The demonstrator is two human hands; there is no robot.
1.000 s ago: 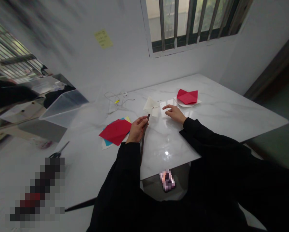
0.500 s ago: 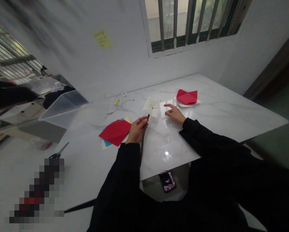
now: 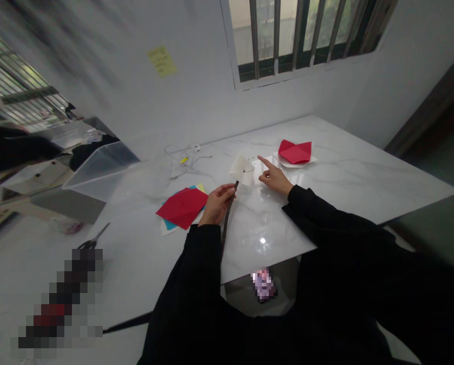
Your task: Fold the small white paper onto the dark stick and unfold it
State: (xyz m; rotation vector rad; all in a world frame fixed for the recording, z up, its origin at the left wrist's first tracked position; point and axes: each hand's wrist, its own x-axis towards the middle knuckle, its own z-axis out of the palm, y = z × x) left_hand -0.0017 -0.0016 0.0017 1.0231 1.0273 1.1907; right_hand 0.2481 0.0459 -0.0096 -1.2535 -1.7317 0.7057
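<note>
My left hand (image 3: 217,204) is closed around a dark brown stick (image 3: 226,223), gripping it near the top. At the stick's upper end sits a white paper pinwheel (image 3: 238,170) with a small pin at its centre. My right hand (image 3: 276,180) is to the right of the pinwheel, holding nothing. Its index finger stretches out toward the wall while the other fingers are partly curled. Beside my left hand lies a red paper sheet (image 3: 182,207) on top of blue, yellow and white sheets.
A folded red paper (image 3: 295,152) rests on white paper at the right. Behind lie a thin cable (image 3: 192,165) and a few tiny pins (image 3: 251,158). Scissors (image 3: 92,242) and a clear plastic box (image 3: 105,172) are at the left. A wall bounds the table's far side.
The pinwheel has shifted slightly right and its blades have turned. My left hand has moved slightly right with the stick. My right index finger has lifted and straightened.
</note>
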